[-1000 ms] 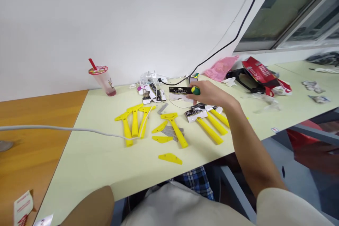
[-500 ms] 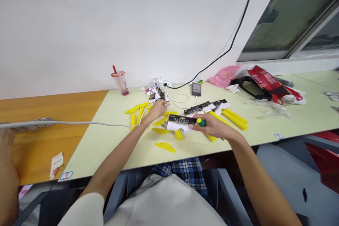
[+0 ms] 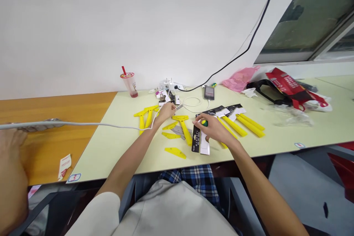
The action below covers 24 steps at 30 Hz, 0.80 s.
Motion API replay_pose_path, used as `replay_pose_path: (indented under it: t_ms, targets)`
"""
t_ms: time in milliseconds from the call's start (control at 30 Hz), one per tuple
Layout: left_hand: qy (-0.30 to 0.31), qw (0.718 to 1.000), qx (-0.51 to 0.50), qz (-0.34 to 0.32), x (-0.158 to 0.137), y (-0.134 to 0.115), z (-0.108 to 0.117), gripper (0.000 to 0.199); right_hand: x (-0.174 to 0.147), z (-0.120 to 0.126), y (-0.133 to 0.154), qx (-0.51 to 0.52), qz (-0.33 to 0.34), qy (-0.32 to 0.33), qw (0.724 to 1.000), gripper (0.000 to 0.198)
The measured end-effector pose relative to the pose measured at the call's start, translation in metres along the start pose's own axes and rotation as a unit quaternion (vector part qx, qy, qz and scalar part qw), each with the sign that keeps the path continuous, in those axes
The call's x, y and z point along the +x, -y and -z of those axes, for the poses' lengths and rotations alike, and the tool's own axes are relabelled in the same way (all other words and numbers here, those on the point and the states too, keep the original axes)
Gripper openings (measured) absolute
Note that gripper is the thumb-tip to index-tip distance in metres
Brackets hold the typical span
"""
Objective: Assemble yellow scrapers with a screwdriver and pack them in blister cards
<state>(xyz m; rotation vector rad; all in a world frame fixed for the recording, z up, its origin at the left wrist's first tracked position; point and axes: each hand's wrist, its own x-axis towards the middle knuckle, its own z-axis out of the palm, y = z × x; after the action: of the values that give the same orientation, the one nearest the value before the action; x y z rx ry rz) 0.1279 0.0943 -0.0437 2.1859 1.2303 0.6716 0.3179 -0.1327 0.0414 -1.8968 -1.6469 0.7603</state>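
Note:
My left hand [image 3: 166,111] is closed in a pinch on a small flat metal piece [image 3: 179,107], above the back of the table. My right hand [image 3: 211,127] grips a screwdriver [image 3: 204,122] with a green and yellow handle. A black and white packaging card [image 3: 196,141] hangs upright under the same hand, apparently held by its fingers. Between my hands lie a yellow T-shaped scraper handle [image 3: 186,131], a grey metal blade [image 3: 178,129] and loose yellow blade plates [image 3: 175,152]. More yellow T-shaped handles [image 3: 142,120] rest beside my left wrist.
Carded yellow-handled tools [image 3: 235,125] lie to the right. Behind are a power strip [image 3: 167,84], a phone-like device [image 3: 209,92] and a drink cup [image 3: 129,84]. A white cable [image 3: 121,126] crosses my left forearm. Another person's hand [image 3: 13,138] is at far left.
My right hand has turned the packaging card from lying crosswise to hanging upright, uncovering the yellow handle beneath. My left hand stays nearly in place with the metal piece. The view has shifted slightly.

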Motion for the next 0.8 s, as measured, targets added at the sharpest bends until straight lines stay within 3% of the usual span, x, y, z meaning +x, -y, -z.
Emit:
replay_pose_path:
  t_ms: [133,233,467,800]
  targets:
    - [-0.004,0.999,-0.042,-0.017,-0.013,0.0,0.002,0.019,0.033,-0.019,0.007,-0.196,-0.035,0.097,0.975,0.055]
    - [0.003,0.998,-0.062,-0.031,-0.027,0.0,0.001,0.018,0.061,-0.037,0.007,-0.247,-0.046,0.099,0.963,0.065]
    - [-0.011,0.997,-0.053,-0.047,-0.045,-0.002,-0.001,0.011,0.1,-0.046,0.008,-0.276,-0.07,0.052,0.957,0.072]
    - [0.017,0.999,-0.028,-0.039,-0.048,-0.002,-0.012,0.004,0.111,-0.05,0.006,-0.199,-0.102,0.094,0.97,0.068]
